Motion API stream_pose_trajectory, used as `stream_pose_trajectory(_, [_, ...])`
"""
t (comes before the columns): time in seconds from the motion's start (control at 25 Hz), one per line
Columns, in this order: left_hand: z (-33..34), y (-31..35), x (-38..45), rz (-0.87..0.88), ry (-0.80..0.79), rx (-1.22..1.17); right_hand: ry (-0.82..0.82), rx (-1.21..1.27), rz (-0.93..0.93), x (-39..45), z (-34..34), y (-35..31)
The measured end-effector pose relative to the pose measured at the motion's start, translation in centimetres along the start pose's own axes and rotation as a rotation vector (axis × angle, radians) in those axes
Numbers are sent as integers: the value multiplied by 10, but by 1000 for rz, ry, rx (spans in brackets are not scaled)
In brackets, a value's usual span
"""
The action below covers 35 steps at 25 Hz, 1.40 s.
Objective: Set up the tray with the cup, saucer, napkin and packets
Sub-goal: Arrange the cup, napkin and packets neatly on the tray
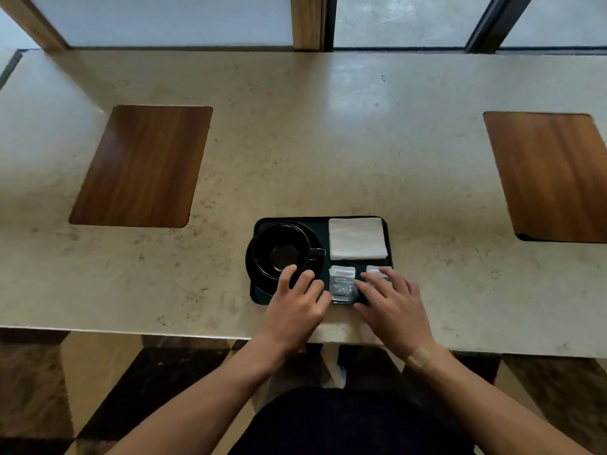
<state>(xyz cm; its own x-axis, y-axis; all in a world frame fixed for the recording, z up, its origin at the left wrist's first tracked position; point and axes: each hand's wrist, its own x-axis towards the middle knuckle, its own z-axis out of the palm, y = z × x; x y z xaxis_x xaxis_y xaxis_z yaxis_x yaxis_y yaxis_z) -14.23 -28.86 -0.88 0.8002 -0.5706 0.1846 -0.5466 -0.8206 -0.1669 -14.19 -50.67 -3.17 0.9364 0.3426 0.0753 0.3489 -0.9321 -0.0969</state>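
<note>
A black tray [323, 221] lies near the front edge of the stone counter. On its left half a black cup [279, 249] stands on a black saucer [253, 272], handle to the right. A folded white napkin [358, 238] lies at the tray's back right. Below it lie two packets: one [343, 284] in the middle, another [376, 270] partly under my right hand. My left hand [295, 303] rests with straight fingers on the saucer's near edge. My right hand [391, 300] lies flat, its fingers touching both packets.
The beige stone counter [295, 142] has two inset wooden panels, one at the left [141, 165] and one at the right [551, 175]. Windows with wooden and dark frames run along the back. The counter's front edge is just behind my wrists.
</note>
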Motion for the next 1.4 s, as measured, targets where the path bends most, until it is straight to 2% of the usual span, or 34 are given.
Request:
stream_pose_trajectory(0.16, [-1,-5,7,56,-15,67,-35,-30,86,-8,-3,-4])
stream_pose_trajectory(0.72, [19,11,21,-59,-57,105,-71,-30,56,10,3,4])
stream_pose_trajectory(1.4, [14,8,24,-62,-138,54,-63,-24,55,4,4,4])
